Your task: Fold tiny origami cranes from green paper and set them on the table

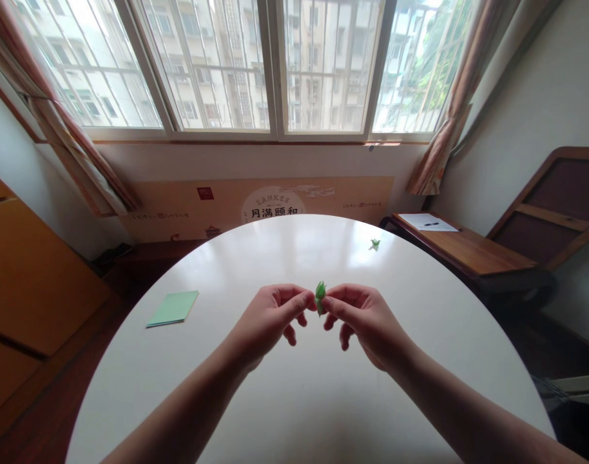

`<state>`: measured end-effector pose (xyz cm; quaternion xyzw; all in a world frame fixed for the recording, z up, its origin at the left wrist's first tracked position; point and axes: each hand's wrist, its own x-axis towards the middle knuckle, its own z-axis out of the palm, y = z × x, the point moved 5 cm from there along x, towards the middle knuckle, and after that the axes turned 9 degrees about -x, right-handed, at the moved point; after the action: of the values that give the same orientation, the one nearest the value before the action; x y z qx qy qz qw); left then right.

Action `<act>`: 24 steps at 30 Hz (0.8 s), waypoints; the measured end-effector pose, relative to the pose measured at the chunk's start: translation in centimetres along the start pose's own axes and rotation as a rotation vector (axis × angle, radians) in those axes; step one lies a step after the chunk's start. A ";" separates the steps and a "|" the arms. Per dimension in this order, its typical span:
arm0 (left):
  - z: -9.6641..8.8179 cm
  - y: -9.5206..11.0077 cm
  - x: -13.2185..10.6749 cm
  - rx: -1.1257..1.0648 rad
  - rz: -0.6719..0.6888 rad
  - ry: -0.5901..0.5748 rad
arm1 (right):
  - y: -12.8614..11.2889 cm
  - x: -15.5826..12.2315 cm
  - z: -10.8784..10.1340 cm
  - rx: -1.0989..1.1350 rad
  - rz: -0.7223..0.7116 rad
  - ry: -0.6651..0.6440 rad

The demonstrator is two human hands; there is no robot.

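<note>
A small green piece of folded paper [320, 290], with pointed tips at its top, is held up over the white round table [294, 412]. My left hand [278, 314] pinches its left side between thumb and index finger. From the right, my right hand [359, 312] grips the same piece with thumb and forefinger, the other fingers curled loosely below. Farther back on the table lies a small green pointed, star-like folded piece [374, 244]. To the left of my left hand rests a stack of square light-green paper sheets [173, 309].
Beyond the table's right edge stands a wooden chair or bench [482, 248], with a white sheet [427, 222] and a dark pen on it. A printed cardboard panel [178, 206] leans below the window. An orange-brown cabinet [38, 277] is at the left.
</note>
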<state>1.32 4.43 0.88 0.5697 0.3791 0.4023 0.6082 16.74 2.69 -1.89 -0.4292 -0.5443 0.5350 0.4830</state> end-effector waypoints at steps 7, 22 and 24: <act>0.0 0.2 -0.2 0.161 0.050 0.041 | -0.1 -0.1 0.1 -0.084 -0.073 0.031; 0.1 0.5 -0.6 0.265 0.131 0.060 | 0.1 0.0 0.1 -0.003 -0.015 0.031; 0.1 0.6 -0.6 0.259 0.135 0.072 | 0.1 0.0 0.1 -0.015 -0.029 0.032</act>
<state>1.17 3.81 1.47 0.6527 0.4103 0.4104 0.4871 16.61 2.70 -2.02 -0.4333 -0.5468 0.5170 0.4959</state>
